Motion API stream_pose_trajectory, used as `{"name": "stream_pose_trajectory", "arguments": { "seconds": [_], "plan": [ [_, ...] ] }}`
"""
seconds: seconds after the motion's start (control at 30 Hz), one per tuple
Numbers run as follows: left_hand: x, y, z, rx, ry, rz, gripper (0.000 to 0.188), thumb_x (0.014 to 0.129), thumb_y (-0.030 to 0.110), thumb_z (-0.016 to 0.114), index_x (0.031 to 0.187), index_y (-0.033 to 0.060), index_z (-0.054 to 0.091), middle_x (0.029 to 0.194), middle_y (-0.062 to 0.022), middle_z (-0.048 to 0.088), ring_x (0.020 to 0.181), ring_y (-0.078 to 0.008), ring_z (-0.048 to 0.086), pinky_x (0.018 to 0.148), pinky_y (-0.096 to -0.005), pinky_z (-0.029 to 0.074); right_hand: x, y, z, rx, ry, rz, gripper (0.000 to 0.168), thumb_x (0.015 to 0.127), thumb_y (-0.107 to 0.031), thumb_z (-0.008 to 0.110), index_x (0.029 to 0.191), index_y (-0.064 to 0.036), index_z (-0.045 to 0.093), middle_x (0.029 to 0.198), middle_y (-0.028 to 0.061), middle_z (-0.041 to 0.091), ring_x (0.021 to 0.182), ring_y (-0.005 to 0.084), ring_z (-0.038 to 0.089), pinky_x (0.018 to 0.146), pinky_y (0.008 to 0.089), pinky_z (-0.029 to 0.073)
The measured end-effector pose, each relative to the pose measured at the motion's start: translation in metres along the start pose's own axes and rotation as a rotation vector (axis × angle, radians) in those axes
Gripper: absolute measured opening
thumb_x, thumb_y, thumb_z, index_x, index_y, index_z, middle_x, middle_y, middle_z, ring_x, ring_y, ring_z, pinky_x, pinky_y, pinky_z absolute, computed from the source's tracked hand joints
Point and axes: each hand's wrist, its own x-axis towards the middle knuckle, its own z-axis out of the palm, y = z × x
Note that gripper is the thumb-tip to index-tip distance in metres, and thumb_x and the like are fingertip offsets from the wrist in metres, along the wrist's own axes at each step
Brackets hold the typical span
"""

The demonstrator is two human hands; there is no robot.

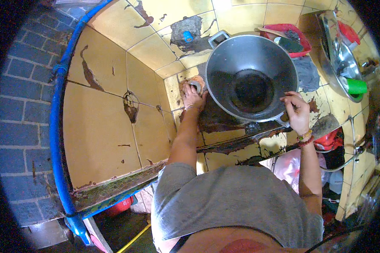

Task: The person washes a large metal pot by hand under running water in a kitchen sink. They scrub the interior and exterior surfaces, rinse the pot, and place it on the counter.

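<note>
A large, deep metal pot [221, 95] with two loop handles stands on the tiled counter, its inside dark at the bottom. My left hand [193, 98] reaches down to the left of the pot, its fingers around a small round metal object [195, 85] that lies on an orange-brown patch. Whether the fingers grip it is unclear. At the pot's right rim, by the lower handle [282, 120], is my right hand [296, 109], fingers bent; contact with the rim cannot be told.
A red plastic basket [307, 44] with scrubbing items stands behind the pot. To its right are a grey cloth [308, 74], a metal basin [345, 85] and a green cup [356, 86]. A blue cap [187, 36] lies at the back. A blue pipe [55, 126] runs along the left.
</note>
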Motion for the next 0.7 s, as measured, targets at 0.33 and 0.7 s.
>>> {"name": "stream_pose_trajectory", "arguments": {
  "seconds": [0.33, 0.7],
  "plan": [
    [-0.005, -0.006, 0.0, -0.183, -0.071, 0.043, 0.075, 0.087, 0.055, 0.037, 0.134, -0.0025, 0.029, 0.139, -0.0166, 0.029, 0.127, -0.0334, 0.03, 0.105, -0.0437, 0.023, 0.0, 0.003, -0.001, 0.016, -0.006, 0.018, 0.014, 0.081, -0.007, 0.055, 0.081, 0.0, 0.066, 0.085, 0.015, 0.065, 0.095, 0.0282, 0.059, 0.082, 0.0347, 0.045],
    [0.004, -0.014, -0.018, -0.035, -0.225, 0.184, 0.062, 0.087, 0.055, 0.039, 0.12, 0.0028, 0.046, 0.13, -0.0141, 0.04, 0.121, -0.03, 0.039, 0.102, -0.0543, 0.022, -0.003, 0.005, 0.0, -0.009, 0.024, 0.026, 0.013, 0.08, -0.009, 0.057, 0.082, -0.001, 0.067, 0.087, 0.0157, 0.065, 0.095, 0.0267, 0.06, 0.082, 0.0335, 0.046]
  ]
}}
